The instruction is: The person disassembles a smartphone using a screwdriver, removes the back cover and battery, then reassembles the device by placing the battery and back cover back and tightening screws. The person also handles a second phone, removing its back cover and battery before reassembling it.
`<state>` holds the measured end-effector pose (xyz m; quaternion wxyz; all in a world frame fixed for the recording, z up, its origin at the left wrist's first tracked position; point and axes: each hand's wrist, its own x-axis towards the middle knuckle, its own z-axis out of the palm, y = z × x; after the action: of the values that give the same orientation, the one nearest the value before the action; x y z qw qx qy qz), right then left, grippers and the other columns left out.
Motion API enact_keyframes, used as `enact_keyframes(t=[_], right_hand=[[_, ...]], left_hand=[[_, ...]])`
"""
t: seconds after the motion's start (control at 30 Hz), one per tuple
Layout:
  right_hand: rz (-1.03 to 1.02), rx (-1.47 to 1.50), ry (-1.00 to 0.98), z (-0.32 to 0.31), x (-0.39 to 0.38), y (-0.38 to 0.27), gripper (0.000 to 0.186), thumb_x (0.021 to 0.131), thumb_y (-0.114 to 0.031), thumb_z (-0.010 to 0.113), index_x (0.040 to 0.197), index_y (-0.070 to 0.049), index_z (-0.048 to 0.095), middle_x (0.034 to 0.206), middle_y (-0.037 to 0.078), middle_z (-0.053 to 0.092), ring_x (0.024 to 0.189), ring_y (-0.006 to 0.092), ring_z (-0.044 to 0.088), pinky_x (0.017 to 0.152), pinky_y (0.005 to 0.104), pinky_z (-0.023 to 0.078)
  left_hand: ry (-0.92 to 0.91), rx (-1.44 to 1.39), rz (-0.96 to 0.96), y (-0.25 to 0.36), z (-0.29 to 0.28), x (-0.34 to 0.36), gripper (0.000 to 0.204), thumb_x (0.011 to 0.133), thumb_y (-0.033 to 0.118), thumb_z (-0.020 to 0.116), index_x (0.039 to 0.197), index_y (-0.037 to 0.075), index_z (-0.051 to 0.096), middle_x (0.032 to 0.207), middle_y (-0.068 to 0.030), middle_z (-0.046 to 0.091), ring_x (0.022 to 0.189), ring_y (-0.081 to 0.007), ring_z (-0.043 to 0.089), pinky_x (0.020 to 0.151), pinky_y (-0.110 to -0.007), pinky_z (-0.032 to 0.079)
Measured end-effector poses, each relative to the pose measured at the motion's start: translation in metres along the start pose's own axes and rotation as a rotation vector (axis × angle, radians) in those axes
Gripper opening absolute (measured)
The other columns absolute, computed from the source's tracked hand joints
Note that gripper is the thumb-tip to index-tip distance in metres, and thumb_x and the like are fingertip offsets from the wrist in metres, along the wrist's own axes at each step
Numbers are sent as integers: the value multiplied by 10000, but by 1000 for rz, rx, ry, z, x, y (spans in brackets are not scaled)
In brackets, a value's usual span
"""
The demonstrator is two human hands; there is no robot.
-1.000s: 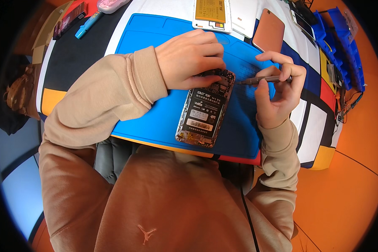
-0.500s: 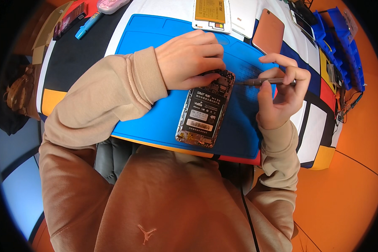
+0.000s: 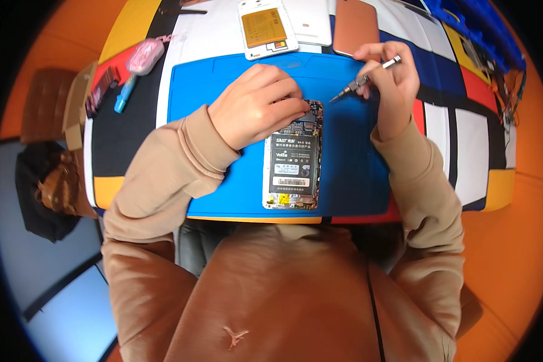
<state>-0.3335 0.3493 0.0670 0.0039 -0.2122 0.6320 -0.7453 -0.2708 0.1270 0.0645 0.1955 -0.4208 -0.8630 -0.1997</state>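
Note:
An opened smartphone (image 3: 291, 163) lies with its black battery and circuit board exposed, on a blue work mat (image 3: 223, 199). My left hand (image 3: 259, 105) is closed at the phone's upper left corner, its fingertips over the circuit board; what lies beneath them is hidden. My right hand (image 3: 395, 75) grips a slim metal precision screwdriver (image 3: 362, 81). The screwdriver slants down to the left, and its tip is apart from the phone, just right of its upper end.
Beyond the mat lie a white phone part with a yellow battery (image 3: 264, 27), a white panel (image 3: 314, 25) and a copper-coloured phone cover (image 3: 356, 27). A pink case (image 3: 145, 57) and blue pen-like thing (image 3: 125, 93) are at left, blue bins (image 3: 482, 27) at far right.
The screwdriver has drawn back up from the phone's right edge and now slants more steeply. The whole view has shifted and turned slightly; my left hand stays at the phone's top.

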Motion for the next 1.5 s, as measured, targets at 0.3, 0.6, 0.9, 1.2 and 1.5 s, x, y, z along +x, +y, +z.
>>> enact_keyframes(t=[0.3, 0.6, 0.9, 1.2, 1.5], right_hand=[[200, 106, 142, -13, 14, 20, 161, 792, -3, 472, 927, -37, 392, 876, 142, 613, 520, 141, 524, 444, 224, 414], [229, 175, 188, -12, 13, 22, 162, 808, -48, 516, 884, -74, 375, 785, 108, 618, 471, 133, 524, 383, 226, 375], [238, 251, 252, -10, 12, 23, 206, 782, -95, 601, 871, -71, 417, 732, 99, 606, 423, 129, 496, 351, 254, 329], [240, 239, 231, -10, 13, 24, 212, 787, -71, 595, 888, -61, 409, 747, 120, 605, 442, 140, 519, 366, 258, 356], [256, 252, 149, -8, 11, 23, 231, 783, -12, 602, 910, -24, 410, 757, 152, 601, 558, 184, 614, 445, 260, 471]], left_hand=[[-141, 81, 8, 20, -6, 28, 117, 752, 105, 698, 862, 81, 666, 870, -17, 603, 851, -213, 539, 771, -331, 437], [-475, 271, -88, 32, -10, 55, 89, 785, 127, 637, 811, 71, 573, 716, -58, 595, 770, -238, 573, 731, -341, 441], [-562, 32, -152, 17, -10, 58, 124, 789, 147, 609, 863, 54, 576, 727, -105, 599, 697, -284, 586, 687, -360, 477], [-387, -695, -675, -17, -2, 36, 101, 885, 105, 555, 923, 19, 517, 780, 7, 530, 704, -66, 483, 661, -218, 427], [-15, -639, -614, -13, 19, 19, 100, 863, 108, 587, 898, 18, 562, 700, -18, 570, 613, -82, 499, 576, -227, 414]])
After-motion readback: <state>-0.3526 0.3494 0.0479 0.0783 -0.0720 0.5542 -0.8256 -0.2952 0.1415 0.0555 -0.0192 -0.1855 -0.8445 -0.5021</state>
